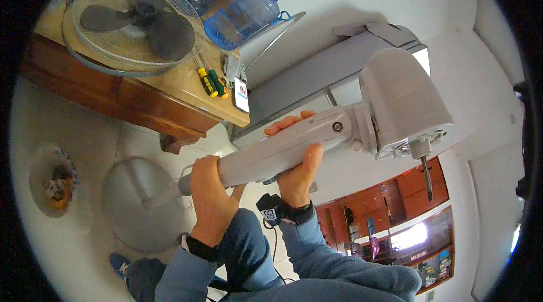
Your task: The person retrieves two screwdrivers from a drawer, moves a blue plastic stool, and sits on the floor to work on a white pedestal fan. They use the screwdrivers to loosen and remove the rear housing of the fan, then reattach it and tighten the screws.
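A light grey pedestal fan stand (266, 158) leans across my view, its round base (127, 200) down on the floor. My left hand (212, 194) is wrapped round the lower end of its thick column, just above the thin pole. Higher up, my right hand (300, 175) grips the column from beneath, with fingertips showing over the far side. At the upper right is the motor housing (401, 95), with a bare metal shaft (427, 180) sticking out. A bolt (337, 126) sits in the column near the tilt joint.
On the wooden table (186, 95) lie fan blades (169, 36) in a wire grille (93, 56), two screwdrivers (207, 81) and a phone (241, 96). Blue water jugs (243, 16) lie behind them. A waste bin (39, 183) stands at left, a shelf unit (404, 183) at right.
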`<control>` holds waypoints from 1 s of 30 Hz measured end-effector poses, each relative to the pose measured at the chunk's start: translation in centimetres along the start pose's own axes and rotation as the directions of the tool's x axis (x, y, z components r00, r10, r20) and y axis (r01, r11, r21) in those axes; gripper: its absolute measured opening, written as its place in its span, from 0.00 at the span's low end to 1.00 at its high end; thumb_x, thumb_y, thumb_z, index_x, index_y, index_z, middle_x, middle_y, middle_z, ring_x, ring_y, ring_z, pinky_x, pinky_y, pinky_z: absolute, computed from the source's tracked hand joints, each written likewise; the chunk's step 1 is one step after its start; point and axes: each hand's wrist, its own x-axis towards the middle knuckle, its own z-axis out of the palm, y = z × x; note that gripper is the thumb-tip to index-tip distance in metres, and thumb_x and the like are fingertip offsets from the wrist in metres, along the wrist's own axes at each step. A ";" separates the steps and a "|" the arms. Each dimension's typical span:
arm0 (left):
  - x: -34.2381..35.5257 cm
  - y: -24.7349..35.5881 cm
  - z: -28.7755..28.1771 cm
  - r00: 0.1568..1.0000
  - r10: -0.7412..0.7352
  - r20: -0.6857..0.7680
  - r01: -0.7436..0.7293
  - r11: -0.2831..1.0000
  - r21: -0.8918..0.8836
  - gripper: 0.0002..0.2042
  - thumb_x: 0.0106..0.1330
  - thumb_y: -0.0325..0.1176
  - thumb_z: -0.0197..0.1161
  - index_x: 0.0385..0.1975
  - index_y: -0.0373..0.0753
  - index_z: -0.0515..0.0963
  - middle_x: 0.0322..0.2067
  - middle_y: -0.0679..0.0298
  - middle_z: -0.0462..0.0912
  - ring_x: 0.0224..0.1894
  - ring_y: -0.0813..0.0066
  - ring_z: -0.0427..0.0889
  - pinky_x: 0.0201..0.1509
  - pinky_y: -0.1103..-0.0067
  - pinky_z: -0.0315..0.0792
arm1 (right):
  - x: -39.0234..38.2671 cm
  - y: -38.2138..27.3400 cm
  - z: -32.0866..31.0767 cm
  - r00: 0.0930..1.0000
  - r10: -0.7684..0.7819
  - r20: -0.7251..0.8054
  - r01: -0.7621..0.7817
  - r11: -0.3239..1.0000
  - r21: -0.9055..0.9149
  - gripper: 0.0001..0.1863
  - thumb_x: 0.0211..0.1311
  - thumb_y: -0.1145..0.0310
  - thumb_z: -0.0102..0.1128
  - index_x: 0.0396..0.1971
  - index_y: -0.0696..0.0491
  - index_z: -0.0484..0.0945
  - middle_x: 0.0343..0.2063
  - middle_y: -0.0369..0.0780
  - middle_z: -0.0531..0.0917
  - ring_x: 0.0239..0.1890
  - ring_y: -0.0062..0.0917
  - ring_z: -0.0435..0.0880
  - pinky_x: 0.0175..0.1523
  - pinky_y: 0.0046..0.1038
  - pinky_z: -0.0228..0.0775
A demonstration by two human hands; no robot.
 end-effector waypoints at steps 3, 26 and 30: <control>0.4 0.0 -0.2 0.998 0.036 0.045 -0.034 0.998 -0.045 0.31 0.44 0.29 0.71 0.49 0.32 0.65 0.43 0.49 0.70 0.46 0.48 0.69 0.52 0.63 0.62 | 0.5 0.0 0.1 0.999 -0.011 0.038 0.011 1.000 0.012 0.38 0.42 0.43 0.66 0.44 0.55 0.63 0.31 0.44 0.76 0.33 0.31 0.78 0.37 0.31 0.71; 3.9 3.4 -2.3 0.956 0.199 0.216 -0.132 0.948 -0.289 0.43 0.45 0.33 0.72 0.62 0.34 0.54 0.57 0.44 0.62 0.60 0.49 0.62 0.64 0.61 0.56 | 2.3 -7.3 -11.7 0.979 -0.199 0.046 0.158 0.882 0.443 0.51 0.46 0.27 0.51 0.64 0.46 0.56 0.63 0.37 0.61 0.64 0.36 0.57 0.67 0.47 0.44; 7.4 7.7 -2.7 0.922 0.368 0.124 -0.315 0.895 -0.316 0.47 0.44 0.36 0.74 0.64 0.34 0.51 0.60 0.45 0.58 0.63 0.50 0.58 0.64 0.64 0.56 | 4.6 -8.0 -12.6 0.987 -0.145 0.069 0.117 0.944 0.307 0.55 0.42 0.23 0.49 0.63 0.50 0.55 0.62 0.41 0.61 0.65 0.35 0.57 0.67 0.44 0.48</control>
